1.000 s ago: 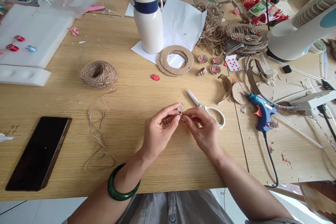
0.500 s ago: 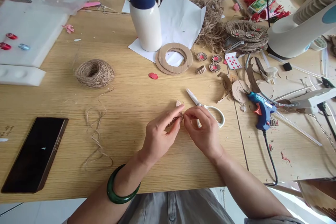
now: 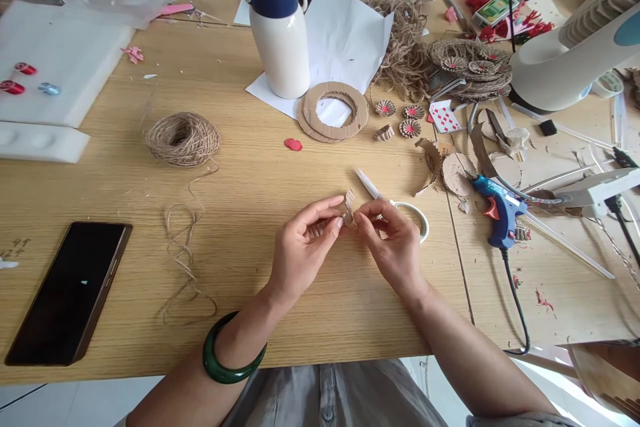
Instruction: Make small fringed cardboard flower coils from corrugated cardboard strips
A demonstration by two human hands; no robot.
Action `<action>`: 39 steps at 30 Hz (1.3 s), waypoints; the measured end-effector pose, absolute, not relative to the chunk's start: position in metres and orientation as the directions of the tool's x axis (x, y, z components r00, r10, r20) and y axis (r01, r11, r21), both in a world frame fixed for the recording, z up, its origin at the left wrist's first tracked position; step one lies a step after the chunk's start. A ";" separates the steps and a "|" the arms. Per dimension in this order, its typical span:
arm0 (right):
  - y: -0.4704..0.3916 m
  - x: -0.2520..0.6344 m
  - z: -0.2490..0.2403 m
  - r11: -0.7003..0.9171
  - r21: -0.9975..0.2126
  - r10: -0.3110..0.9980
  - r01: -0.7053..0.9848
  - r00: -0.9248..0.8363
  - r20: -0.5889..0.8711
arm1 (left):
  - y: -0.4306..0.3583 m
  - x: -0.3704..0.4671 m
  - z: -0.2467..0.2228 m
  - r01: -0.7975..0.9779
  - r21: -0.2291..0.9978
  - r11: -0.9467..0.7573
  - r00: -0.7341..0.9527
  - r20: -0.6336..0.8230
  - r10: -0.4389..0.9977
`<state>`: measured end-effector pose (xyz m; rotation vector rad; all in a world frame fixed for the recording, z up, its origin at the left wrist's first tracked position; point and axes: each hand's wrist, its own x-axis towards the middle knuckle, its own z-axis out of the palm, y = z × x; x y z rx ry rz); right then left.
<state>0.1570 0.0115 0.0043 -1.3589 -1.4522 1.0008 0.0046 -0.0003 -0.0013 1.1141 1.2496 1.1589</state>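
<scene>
Between my two hands is a short strip of corrugated cardboard [image 3: 349, 200], its free end sticking up above the fingertips. My left hand [image 3: 305, 240] pinches it between thumb and fingers, and part of the strip shows behind the thumb. The fingertips of my right hand [image 3: 393, 240] grip the strip from the other side. White-handled scissors [image 3: 417, 210] lie on the table, partly covered by the right hand, with the blades pointing up and left. Farther off lie red paper discs [image 3: 294, 144], cardboard rings [image 3: 311, 113] and several fluted cardboard rosettes [image 3: 410, 127] with red centres.
A ball of jute twine [image 3: 183, 139] with a loose tail lies to the left, beyond a phone [image 3: 70, 293]. A white bottle [image 3: 280, 47] stands at the back. On the right are a blue glue gun [image 3: 505, 213], its cord, cardboard scraps [image 3: 457, 173] and a white power strip [image 3: 603, 187].
The strip's free end has risen and turned more upright between my hands. My left fingers have lifted and curled, and my right hand has shifted slightly to the right.
</scene>
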 end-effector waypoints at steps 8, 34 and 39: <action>0.010 0.157 0.002 0.228 -0.886 0.973 0.403 -0.080 0.214 | -0.004 0.007 0.001 0.225 0.972 -0.063 -0.015 0.068 0.998; 0.008 0.154 0.001 0.202 -0.903 0.979 0.379 -0.069 0.191 | -0.007 0.006 -0.001 0.375 0.915 -0.149 -0.005 0.163 0.987; 0.009 0.155 0.002 0.204 -0.905 0.979 0.374 -0.099 0.180 | -0.007 0.006 -0.004 0.363 0.919 -0.157 -0.008 0.172 0.985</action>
